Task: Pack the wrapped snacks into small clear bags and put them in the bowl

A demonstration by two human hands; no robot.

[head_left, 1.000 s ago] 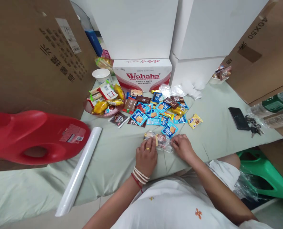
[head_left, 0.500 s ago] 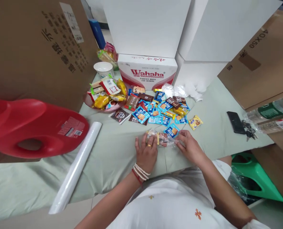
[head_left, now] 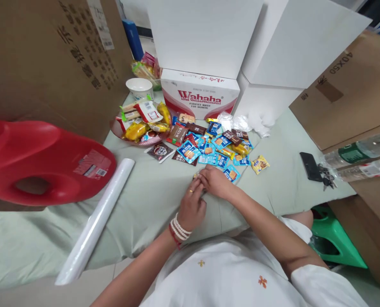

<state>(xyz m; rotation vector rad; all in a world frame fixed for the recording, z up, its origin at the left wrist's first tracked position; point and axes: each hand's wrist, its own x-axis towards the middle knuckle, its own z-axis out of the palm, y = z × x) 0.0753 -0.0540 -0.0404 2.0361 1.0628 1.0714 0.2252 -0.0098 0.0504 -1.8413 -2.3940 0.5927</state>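
Note:
A small clear bag of wrapped snacks [head_left: 196, 175] lies on the pale green sheet [head_left: 151, 200], almost wholly covered by my hands. My right hand [head_left: 216, 182] reaches across it from the right, fingers closed over its top. My left hand [head_left: 192, 204], with a ring and bead bracelets, pinches at the bag's left end, touching the right hand. Just beyond them spreads a pile of blue, brown and yellow snack packets [head_left: 209, 149].
A pink bowl [head_left: 145, 143] of snacks, a white cup [head_left: 139, 87] and a Wahaha box [head_left: 199, 96] stand behind. A red jug [head_left: 42, 162] and a film roll [head_left: 94, 224] lie left. Phone [head_left: 308, 166], keys [head_left: 326, 180], bottles [head_left: 362, 151] and green stool [head_left: 333, 243] are right.
My right hand has slid left over the bag to meet my left hand, hiding the bag. The left hand's fingers have curled into a pinch. The view has tilted slightly.

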